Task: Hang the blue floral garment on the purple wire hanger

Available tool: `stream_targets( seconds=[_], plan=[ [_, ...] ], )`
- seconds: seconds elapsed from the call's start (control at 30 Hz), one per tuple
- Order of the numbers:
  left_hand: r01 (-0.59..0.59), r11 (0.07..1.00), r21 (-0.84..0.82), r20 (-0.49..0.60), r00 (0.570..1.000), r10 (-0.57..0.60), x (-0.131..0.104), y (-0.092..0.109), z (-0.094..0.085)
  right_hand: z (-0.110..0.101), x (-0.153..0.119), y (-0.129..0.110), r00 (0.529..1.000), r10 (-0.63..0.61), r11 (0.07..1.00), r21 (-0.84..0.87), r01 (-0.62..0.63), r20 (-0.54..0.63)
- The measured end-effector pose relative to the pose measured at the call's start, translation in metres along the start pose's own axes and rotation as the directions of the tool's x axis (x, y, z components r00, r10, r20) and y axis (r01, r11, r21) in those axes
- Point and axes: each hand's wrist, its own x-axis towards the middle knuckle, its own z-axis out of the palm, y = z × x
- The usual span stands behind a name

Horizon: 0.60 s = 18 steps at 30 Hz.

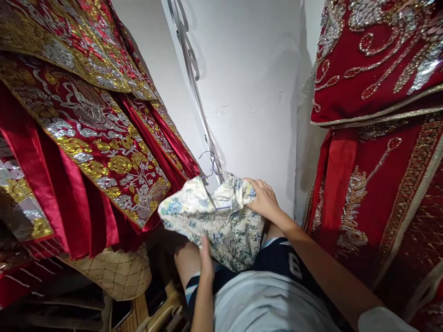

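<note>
A cream garment with blue and green floral print (221, 226) lies spread above the person's lap. Out of its neck opening rises the hook of a thin blue wire hanger (212, 168). My right hand (263, 197) holds the garment's right shoulder, its fingers closed round the cloth. At the lower left of the garment is my left hand (206, 256), with the thumb side showing; its fingers are hidden behind the cloth.
Red embroidered garments with gold and silver sequins (114, 147) hang at the left, and beaded red ones (374, 184) at the right. A metal pole (194, 87) leans along the white wall (252, 92). Wooden furniture (138, 309) stands at the lower left.
</note>
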Motion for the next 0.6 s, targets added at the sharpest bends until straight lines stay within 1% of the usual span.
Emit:
stream_targets(
  seconds=[0.03, 0.07, 0.1, 0.13, 0.17, 0.2, 0.23, 0.27, 0.3, 0.33, 0.37, 0.4, 0.43, 0.47, 0.5, 0.53, 0.57, 0.6],
  plan=[
    [0.035, 0.994, -0.107, -0.059, 0.997, -0.042, -0.003, -0.010, 0.014, 0.003, -0.008, 0.006, 1.000, 0.021, 1.000, 0.014, -0.021, -0.006],
    [0.055, 0.963, -0.266, -0.139, 0.986, -0.094, -0.005, -0.019, 0.027, 0.006, -0.018, 0.016, 0.996, 0.081, 0.996, 0.041, -0.080, -0.024],
    [0.059, 0.909, -0.412, -0.199, 0.968, -0.154, -0.006, -0.026, 0.039, 0.009, -0.029, 0.030, 0.982, 0.181, 0.981, 0.082, -0.176, -0.050],
    [0.052, 0.840, -0.540, -0.237, 0.948, -0.211, -0.005, -0.030, 0.050, 0.012, -0.040, 0.045, 0.947, 0.309, 0.946, 0.134, -0.296, -0.090],
    [0.039, 0.777, -0.628, -0.254, 0.934, -0.252, -0.005, -0.034, 0.058, 0.014, -0.052, 0.059, 0.886, 0.442, 0.890, 0.190, -0.415, -0.136],
    [0.031, 0.741, -0.671, -0.256, 0.928, -0.271, -0.004, -0.036, 0.064, 0.018, -0.063, 0.071, 0.813, 0.553, 0.826, 0.245, -0.507, -0.182],
    [0.026, 0.722, -0.691, -0.255, 0.926, -0.277, -0.004, -0.037, 0.067, 0.022, -0.074, 0.079, 0.730, 0.631, 0.772, 0.297, -0.561, -0.262],
    [0.020, 0.716, -0.698, -0.257, 0.926, -0.276, -0.004, -0.037, 0.069, 0.028, -0.084, 0.082, 0.676, 0.663, 0.747, 0.353, -0.564, -0.322],
    [0.013, 0.718, -0.696, -0.259, 0.928, -0.267, -0.004, -0.036, 0.071, 0.036, -0.092, 0.079, 0.681, 0.660, 0.743, 0.410, -0.529, -0.316],
    [0.008, 0.724, -0.690, -0.259, 0.931, -0.257, -0.005, -0.035, 0.071, 0.045, -0.098, 0.070, 0.738, 0.634, 0.737, 0.470, -0.486, -0.231],
    [0.003, 0.732, -0.681, -0.258, 0.935, -0.243, -0.006, -0.033, 0.072, 0.056, -0.102, 0.057, 0.828, 0.558, 0.724, 0.521, -0.451, -0.059],
    [-0.009, 0.743, -0.670, -0.258, 0.941, -0.221, -0.007, -0.031, 0.073, 0.066, -0.104, 0.041, 0.881, 0.455, 0.706, 0.551, -0.445, 0.129],
    [-0.028, 0.753, -0.657, -0.258, 0.947, -0.189, -0.008, -0.029, 0.074, 0.076, -0.105, 0.024, 0.892, 0.322, 0.704, 0.550, -0.450, 0.317],
    [-0.051, 0.762, -0.646, -0.258, 0.953, -0.156, -0.008, -0.027, 0.075, 0.085, -0.106, 0.008, 0.865, 0.211, 0.716, 0.530, -0.454, 0.456],
    [-0.072, 0.766, -0.639, -0.259, 0.958, -0.126, -0.008, -0.026, 0.077, 0.092, -0.105, -0.006, 0.835, 0.150, 0.734, 0.505, -0.453, 0.530],
    [-0.086, 0.766, -0.637, -0.257, 0.960, -0.106, -0.008, -0.026, 0.079, 0.098, -0.105, -0.016, 0.817, 0.122, 0.755, 0.482, -0.445, 0.563],
    [-0.093, 0.763, -0.640, -0.254, 0.963, -0.096, -0.007, -0.026, 0.081, 0.102, -0.105, -0.023, 0.820, 0.123, 0.767, 0.471, -0.436, 0.559],
    [-0.088, 0.758, -0.647, -0.244, 0.965, -0.097, -0.006, -0.027, 0.081, 0.104, -0.106, -0.026, 0.832, 0.136, 0.760, 0.482, -0.436, 0.538]
  ],
)
